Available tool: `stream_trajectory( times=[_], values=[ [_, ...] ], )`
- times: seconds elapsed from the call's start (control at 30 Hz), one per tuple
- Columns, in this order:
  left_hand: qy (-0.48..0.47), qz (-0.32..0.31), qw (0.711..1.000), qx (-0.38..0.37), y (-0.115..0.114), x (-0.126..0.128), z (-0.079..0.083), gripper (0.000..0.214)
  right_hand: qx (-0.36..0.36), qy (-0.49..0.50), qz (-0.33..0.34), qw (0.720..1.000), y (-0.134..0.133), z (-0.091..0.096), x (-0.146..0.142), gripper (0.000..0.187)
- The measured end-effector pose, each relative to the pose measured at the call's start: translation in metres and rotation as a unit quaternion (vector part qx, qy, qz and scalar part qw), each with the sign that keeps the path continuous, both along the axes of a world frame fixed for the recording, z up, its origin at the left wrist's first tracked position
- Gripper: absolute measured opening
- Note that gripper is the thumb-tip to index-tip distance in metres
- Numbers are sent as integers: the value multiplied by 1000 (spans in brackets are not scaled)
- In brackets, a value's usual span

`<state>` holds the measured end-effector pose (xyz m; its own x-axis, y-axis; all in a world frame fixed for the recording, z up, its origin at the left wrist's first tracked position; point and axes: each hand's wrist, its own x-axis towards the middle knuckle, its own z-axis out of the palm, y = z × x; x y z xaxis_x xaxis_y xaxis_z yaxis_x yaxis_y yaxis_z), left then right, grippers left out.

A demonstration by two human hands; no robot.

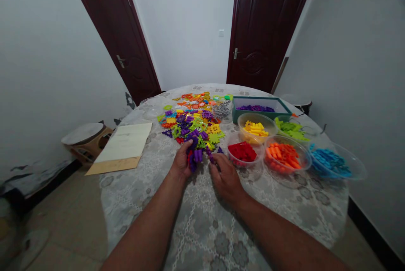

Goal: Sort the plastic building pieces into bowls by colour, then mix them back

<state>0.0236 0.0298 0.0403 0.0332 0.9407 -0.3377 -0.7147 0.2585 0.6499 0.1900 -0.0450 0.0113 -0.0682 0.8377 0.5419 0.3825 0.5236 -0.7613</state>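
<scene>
The left hand [182, 159] is closed around a clump of purple pieces [195, 155] at the near edge of the mixed pile [196, 121]. The right hand [226, 176] lies palm down just beside it, fingertips touching the same clump (whether they pinch anything, I cannot tell). The clump sits between the two hands, deeper in the left one, its length running away from the person. A tray [235, 115] with more purple lies ahead and rightward, beyond the red bowl [245, 164], on the right hand's side of the table [202, 228].
</scene>
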Motion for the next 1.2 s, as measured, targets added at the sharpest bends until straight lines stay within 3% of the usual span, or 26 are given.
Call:
stream_trajectory(
  times=[0.13, 0.23, 0.33, 0.57, 0.73, 0.93, 1.2],
  values=[
    [-24, 0, 1000, -18, -5, -7, 3, 16, -80, 41, 12, 996, -4, 3, 2, 25],
    [-21, -7, 1000, -20, -9, -8, 4, 14, -179, 100, 29, 978, -4, 2, 3, 26],
    [-9, -25, 1000, -10, -11, -6, 4, 17, -229, 132, 29, 964, -3, 2, 3, 29],
    [7, -16, 1000, -1, -7, -4, 6, 16, -278, 207, 28, 938, 3, 6, 3, 43],
    [-5, -17, 1000, 23, -8, -2, 12, 30, -297, 234, 26, 925, 6, 10, 5, 47],
    [-8, -44, 998, 50, -5, -5, 3, 34, -314, 258, 41, 913, 4, 15, 3, 45],
    [-7, -27, 998, 58, -3, -5, -1, 38, -325, 255, 44, 910, 3, 16, 1, 44]
  ],
)
